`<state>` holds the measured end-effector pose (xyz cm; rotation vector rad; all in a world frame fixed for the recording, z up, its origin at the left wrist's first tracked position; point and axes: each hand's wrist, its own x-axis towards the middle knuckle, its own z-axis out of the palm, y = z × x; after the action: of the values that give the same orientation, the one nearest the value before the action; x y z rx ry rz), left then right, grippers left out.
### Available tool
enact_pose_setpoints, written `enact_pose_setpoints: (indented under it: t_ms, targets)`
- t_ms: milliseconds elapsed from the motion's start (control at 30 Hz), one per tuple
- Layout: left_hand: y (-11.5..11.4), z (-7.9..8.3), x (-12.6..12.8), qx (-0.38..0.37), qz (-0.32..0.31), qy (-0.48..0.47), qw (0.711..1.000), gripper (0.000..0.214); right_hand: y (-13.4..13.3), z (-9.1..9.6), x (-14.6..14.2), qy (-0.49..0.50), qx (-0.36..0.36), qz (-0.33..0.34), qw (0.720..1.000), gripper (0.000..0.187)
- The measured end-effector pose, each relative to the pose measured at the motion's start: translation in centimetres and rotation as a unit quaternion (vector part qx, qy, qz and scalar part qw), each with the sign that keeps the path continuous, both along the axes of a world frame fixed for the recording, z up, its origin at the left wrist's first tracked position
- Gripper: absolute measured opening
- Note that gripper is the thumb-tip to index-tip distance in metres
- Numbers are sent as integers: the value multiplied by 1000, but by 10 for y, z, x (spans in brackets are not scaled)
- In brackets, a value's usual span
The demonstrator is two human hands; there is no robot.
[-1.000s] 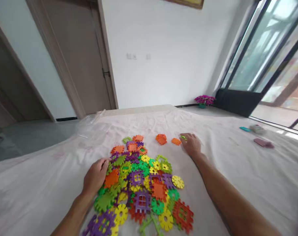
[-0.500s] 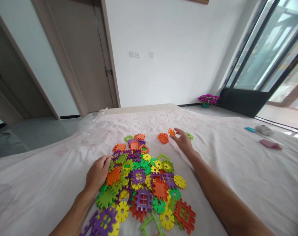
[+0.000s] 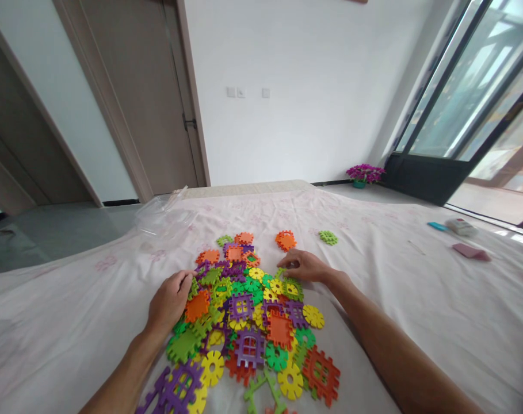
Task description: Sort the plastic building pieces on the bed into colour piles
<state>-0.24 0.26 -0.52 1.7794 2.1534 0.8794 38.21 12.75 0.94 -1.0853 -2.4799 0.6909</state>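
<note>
Two bare hands at a heap of colourful plastic pieces [image 3: 246,325] on a cloth-covered surface [image 3: 459,310].
Nearest, a purple window piece [image 3: 181,386] and a red window piece [image 3: 322,374] lie at the heap's front, overlapping others; their notched edges could snag and drag neighbours along if one were pulled out. Further in, the left hand [image 3: 171,299] rests against the heap's left edge, fingers curled together; whether they pinch a piece cannot be told. A little beyond, the right hand [image 3: 305,266] bends over the heap's far right corner, its fingertips at a lime-green frame [image 3: 280,272], touching or just above it; their grip is unclear. Just past those fingers sits an orange stack [image 3: 286,240], with a round-edged green piece [image 3: 329,237] apart to its right.
</note>
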Motion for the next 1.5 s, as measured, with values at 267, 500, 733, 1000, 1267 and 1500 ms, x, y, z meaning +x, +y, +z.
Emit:
enact_pose_setpoints:
  t_ms: [267, 500, 733, 1000, 1267, 1500]
  targets:
    - [0, 3, 1, -5, 2, 2, 1000, 38, -1, -2, 0, 90, -78, -87, 989, 22]
    - [-1, 4, 1, -3, 3, 11, 1000, 38, 21, -9, 32, 303, -48, -248, 919, 43]
    - [-1, 2, 0, -10, 7, 7, 1000, 37, 38, -21, 85, 162, 223, -469, 839, 32]
    - [-1, 3, 1, -5, 10, 9, 1000, 37, 40, -32, 95, -12, 222, -437, 872, 34]
    - [0, 2, 0, -4, 7, 10, 1000, 37, 21, -7, 59, 124, -129, -152, 972, 40]
    - [-1, 4, 1, -7, 2, 4, 1000, 37, 0, 21, 31, 3, -206, 45, 977, 52]
